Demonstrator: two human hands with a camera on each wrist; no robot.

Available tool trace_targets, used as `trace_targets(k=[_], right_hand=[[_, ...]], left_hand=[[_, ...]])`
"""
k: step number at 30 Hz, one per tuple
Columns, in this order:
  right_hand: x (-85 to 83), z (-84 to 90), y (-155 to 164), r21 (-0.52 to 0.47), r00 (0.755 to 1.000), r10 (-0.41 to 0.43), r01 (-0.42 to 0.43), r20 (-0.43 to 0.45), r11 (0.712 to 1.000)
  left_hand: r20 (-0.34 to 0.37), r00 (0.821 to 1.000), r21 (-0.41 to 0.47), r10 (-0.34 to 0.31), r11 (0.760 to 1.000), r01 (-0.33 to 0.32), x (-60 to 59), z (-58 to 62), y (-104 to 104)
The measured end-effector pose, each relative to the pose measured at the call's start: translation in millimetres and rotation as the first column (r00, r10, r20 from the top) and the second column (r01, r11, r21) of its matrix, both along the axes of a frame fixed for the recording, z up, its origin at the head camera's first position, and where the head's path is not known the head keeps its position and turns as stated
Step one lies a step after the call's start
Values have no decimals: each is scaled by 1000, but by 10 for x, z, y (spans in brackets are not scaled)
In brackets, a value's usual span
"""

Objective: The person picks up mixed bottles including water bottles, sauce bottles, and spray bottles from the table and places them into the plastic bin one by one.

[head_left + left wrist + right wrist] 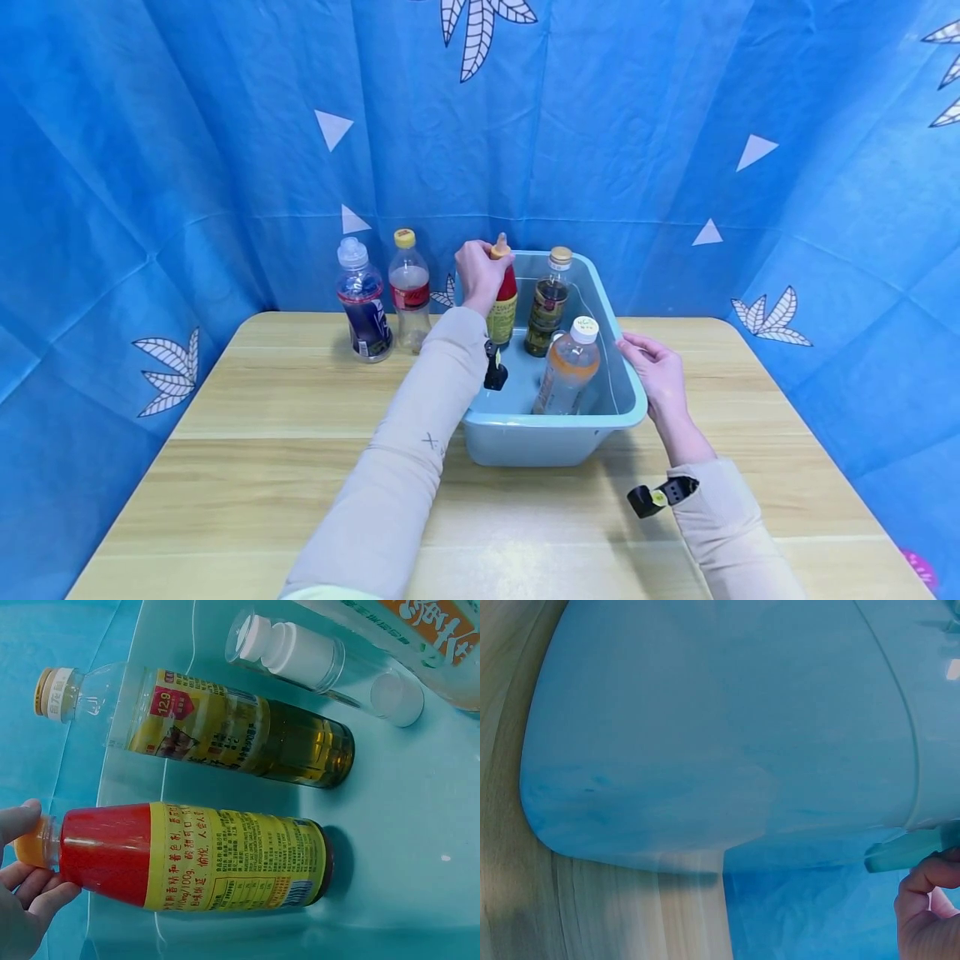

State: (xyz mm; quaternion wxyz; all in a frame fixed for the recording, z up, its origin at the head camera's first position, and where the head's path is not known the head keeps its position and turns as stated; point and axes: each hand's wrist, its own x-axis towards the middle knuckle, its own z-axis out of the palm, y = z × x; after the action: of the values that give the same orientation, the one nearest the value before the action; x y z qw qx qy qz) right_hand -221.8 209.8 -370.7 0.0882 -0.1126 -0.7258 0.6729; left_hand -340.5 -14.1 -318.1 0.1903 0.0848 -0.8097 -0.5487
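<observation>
My left hand [480, 273] pinches the orange cap and neck of a red sauce bottle [225, 859] with a yellow label. This bottle stands inside a light blue plastic basin [555, 422], near its far left corner. Thumb and fingers close around the cap in the left wrist view. My right hand [658, 375] grips the basin's right rim, thumb and fingers on either side of it. Beside the sauce bottle stands a gold-capped bottle of amber liquid [549, 308]. Nearer the front, a clear bottle with an orange label [567, 371] leans in the basin.
Left of the basin, a dark-labelled sports bottle [365, 312] and a yellow-capped cola bottle [410, 296] stand on the wooden table [300, 483]. A small clear container with white parts [300, 656] is in the basin. Blue curtain [420, 150] hangs behind the table.
</observation>
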Motion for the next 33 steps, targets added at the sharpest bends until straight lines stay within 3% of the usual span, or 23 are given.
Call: trace_targets(k=[20, 33], right_hand=[[0, -17, -4, 29, 1000, -13, 13, -8, 999], [0, -20, -19, 1, 1000, -26, 26, -10, 1000]], left_hand=[[73, 997, -1, -14, 1000, 14, -53, -58, 0], [83, 997, -7, -1, 1000, 2, -74, -89, -4]])
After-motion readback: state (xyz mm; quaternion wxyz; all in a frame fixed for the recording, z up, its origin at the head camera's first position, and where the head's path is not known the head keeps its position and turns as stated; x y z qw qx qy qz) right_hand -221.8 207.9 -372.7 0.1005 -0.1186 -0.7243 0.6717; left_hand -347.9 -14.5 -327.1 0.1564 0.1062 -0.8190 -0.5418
